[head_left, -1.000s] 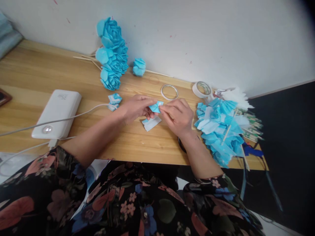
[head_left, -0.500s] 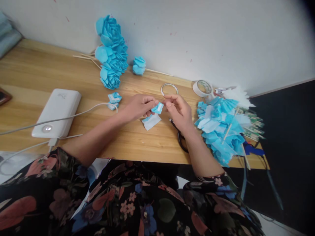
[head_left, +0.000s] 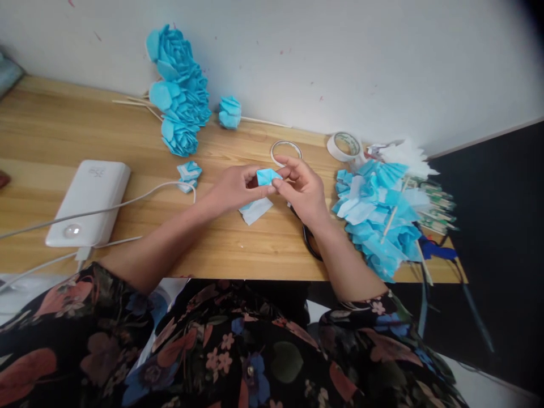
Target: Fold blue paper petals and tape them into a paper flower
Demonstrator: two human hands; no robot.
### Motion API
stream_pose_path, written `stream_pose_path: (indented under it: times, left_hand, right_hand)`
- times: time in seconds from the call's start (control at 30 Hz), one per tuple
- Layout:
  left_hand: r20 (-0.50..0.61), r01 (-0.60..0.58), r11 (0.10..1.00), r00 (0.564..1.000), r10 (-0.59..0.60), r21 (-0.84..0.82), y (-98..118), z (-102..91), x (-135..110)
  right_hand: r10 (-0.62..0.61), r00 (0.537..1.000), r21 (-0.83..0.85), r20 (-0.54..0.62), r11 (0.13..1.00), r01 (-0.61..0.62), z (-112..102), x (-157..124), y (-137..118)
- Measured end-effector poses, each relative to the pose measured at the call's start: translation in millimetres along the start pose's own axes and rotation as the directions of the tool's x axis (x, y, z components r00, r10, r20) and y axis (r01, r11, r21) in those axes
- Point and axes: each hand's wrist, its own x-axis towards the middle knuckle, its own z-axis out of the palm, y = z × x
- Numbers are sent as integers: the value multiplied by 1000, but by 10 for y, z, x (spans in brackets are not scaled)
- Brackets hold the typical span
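Note:
A small piece of folded blue paper [head_left: 266,177] is pinched between my two hands above the table. My left hand [head_left: 238,184] grips its left side, thumb along the lower edge. The fingertips of my right hand [head_left: 304,184] close on its right corner. Beneath the hands lies a blue-and-white paper strip [head_left: 255,211]. Just behind them is a thin tape ring [head_left: 286,152]. Black-handled scissors [head_left: 312,241], as far as they show, lie partly hidden under my right wrist. To the left sit folded blue pieces [head_left: 188,175].
Blue paper flowers [head_left: 181,96] on sticks lie at the back left, with a smaller blue bud [head_left: 230,112] on a stick beside them. A white power bank [head_left: 88,203] with cables is at left. A tape roll [head_left: 344,146] and crumpled blue paper [head_left: 378,218] are at right.
The blue paper has been turned so its broad folded face shows, and my right hand has come in to grip it. The whole view has shifted slightly.

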Motion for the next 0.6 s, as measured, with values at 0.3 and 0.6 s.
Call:
stream_pose_path:
  times: [0.3, 0.6]
  left_hand:
    - [-118, 8, 999, 993, -12, -36, 30, -32, 14]
    - [-102, 18, 998, 995, -23, -56, 25, -45, 28]
  right_hand:
    - [-11, 1000, 2, -27, 1000, 11, 38, 1, -27]
    - [46, 999, 99, -21, 994, -44, -6, 3, -106]
